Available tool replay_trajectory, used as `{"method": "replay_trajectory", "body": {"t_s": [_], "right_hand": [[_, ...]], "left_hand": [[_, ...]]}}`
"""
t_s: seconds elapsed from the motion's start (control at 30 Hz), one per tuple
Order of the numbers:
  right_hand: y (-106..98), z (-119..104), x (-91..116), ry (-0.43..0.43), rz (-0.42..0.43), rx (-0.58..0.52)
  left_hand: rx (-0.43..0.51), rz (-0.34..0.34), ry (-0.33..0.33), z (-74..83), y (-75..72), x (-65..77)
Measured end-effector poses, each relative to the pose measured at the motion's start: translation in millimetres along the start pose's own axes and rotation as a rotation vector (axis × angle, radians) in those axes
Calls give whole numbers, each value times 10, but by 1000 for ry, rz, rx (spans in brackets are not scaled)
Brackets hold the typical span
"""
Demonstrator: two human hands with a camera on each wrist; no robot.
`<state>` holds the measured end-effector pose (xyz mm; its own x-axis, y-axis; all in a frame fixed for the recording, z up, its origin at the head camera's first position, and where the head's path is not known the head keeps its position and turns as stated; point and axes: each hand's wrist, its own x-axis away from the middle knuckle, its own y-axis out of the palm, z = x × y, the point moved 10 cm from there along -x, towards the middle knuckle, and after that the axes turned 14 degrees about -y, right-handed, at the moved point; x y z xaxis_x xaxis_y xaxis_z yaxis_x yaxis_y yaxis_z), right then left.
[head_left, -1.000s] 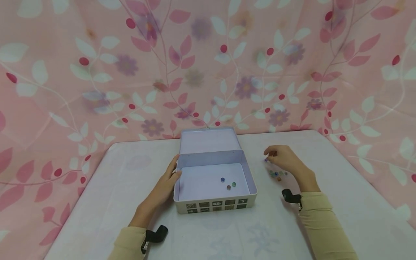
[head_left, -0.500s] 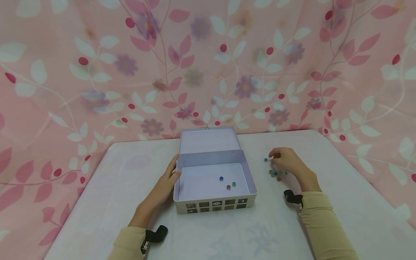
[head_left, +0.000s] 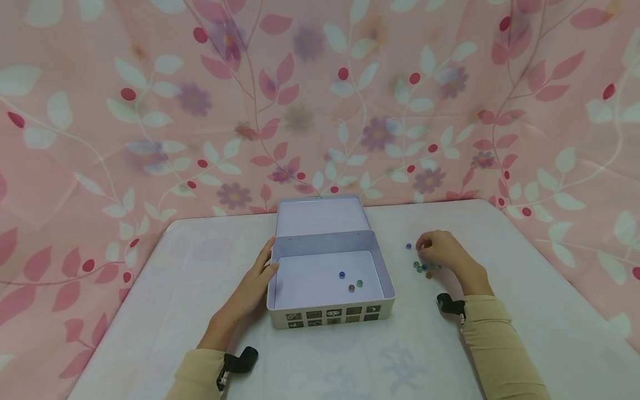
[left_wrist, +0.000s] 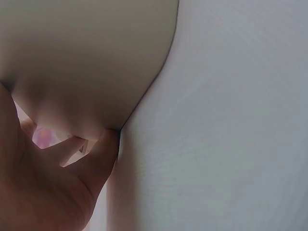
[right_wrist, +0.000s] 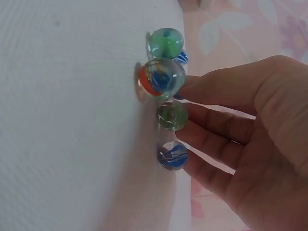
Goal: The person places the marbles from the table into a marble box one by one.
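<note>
My left hand (head_left: 252, 283) grips the left wall of an open tin box (head_left: 330, 319), thumb over the rim and fingers along the outside. In the left wrist view the left fingers (left_wrist: 98, 161) press against the box's smooth side (left_wrist: 96, 57). My right hand (head_left: 442, 250) is low over the table right of the box. Its thumb and fingers come together at a small blue marble (right_wrist: 178, 96), mostly hidden at the thumb tip. Beside it lie an orange-and-blue marble (right_wrist: 162, 78), green marbles (right_wrist: 166, 41) and a blue marble (right_wrist: 173, 155).
Inside the box lie a blue marble (head_left: 342, 275), a green marble (head_left: 359, 283) and a brownish marble (head_left: 351, 288). The hinged lid (head_left: 322, 216) leans back behind it. A floral curtain (head_left: 320, 111) hangs along the far edge of the white-covered table (head_left: 200, 266).
My right hand has moved slightly right and nearer me, away from a blue marble left on the table, and its fingertips have drawn together. The left hand stays on the box.
</note>
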<state>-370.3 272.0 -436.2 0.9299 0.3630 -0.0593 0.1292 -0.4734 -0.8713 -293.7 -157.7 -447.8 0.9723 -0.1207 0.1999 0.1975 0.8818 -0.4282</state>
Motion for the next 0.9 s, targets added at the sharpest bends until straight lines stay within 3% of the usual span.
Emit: {"method": "replay_trajectory", "body": {"t_s": [0.43,0.9], "right_hand": [[15,-29,-27,-36,22,15],[-42,-85,28,9,-11,4]], "left_hand": [[0,-3,-2,-17,3,-17],[3,-11,-4,-1,14,-7]]}}
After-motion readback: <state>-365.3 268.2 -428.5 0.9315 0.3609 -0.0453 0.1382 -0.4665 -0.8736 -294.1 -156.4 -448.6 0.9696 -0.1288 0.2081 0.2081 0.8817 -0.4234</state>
